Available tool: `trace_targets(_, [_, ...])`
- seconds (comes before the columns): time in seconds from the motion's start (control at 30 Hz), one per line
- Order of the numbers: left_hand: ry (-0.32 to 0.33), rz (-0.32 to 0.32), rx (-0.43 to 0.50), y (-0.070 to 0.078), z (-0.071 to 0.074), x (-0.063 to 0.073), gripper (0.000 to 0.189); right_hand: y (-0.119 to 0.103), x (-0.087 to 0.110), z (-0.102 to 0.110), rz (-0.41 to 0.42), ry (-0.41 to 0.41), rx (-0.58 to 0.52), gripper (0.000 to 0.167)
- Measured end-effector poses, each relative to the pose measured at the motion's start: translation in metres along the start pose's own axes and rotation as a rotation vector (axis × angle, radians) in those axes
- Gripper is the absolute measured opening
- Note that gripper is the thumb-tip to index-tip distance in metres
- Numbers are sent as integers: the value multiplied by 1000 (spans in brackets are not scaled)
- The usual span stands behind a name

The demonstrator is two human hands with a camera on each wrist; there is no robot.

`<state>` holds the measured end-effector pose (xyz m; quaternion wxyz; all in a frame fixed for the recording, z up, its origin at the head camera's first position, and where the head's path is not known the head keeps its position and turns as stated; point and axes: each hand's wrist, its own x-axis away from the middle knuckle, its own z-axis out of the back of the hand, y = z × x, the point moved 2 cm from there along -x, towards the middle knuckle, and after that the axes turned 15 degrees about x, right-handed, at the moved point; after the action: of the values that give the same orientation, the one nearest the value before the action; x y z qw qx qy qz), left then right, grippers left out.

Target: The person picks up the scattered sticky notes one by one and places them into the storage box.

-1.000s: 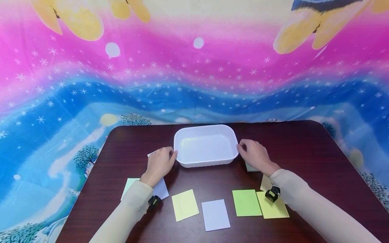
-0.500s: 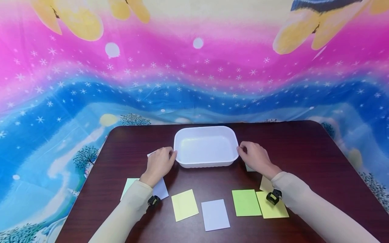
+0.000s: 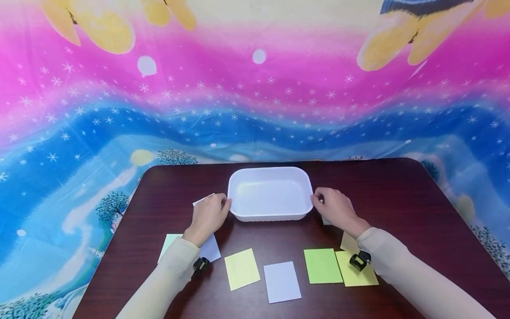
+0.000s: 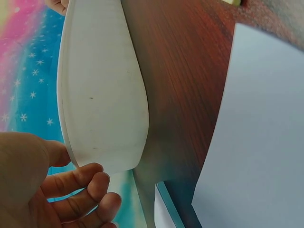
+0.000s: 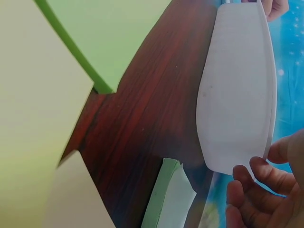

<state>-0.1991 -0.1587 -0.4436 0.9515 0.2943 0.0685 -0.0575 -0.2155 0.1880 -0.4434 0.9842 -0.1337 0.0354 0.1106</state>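
Note:
A white rectangular plastic tray (image 3: 271,218) with rounded corners is at the far middle of the table, its inside facing up and bare. My left hand (image 3: 210,217) pinches its rim at the left end. At the opposite end my right hand (image 3: 335,207) pinches the rim. Both wrist views show thumb and forefinger on the rim, the other fingers loosely curled beneath. The tray's outer side (image 4: 102,95) faces the left wrist camera. Whether its base touches the table cannot be told. Under my arms and hands, several sticky-note pads are partly hidden.
On the dark wooden table (image 3: 287,239) lie a pale yellow pad (image 3: 242,269), a lavender pad (image 3: 283,282), a lime green pad (image 3: 323,266) and a yellow pad (image 3: 362,274). A mint pad (image 3: 169,244) lies at left. A printed cloth (image 3: 255,97) hangs behind the table.
The tray's far rim has come slightly lower in the head view, with my right hand lowering a little too. Both hands keep their grip; the pads stay put.

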Motion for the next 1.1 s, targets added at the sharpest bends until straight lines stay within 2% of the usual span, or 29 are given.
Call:
trace_targets(0.63, [-22, 12, -4, 3, 2, 3, 27, 1, 4, 0, 2, -16, 0, 19])
trace_targets(1.1, [29, -22, -5, 4, 7, 6, 25, 5, 10, 6, -22, -19, 9, 19])
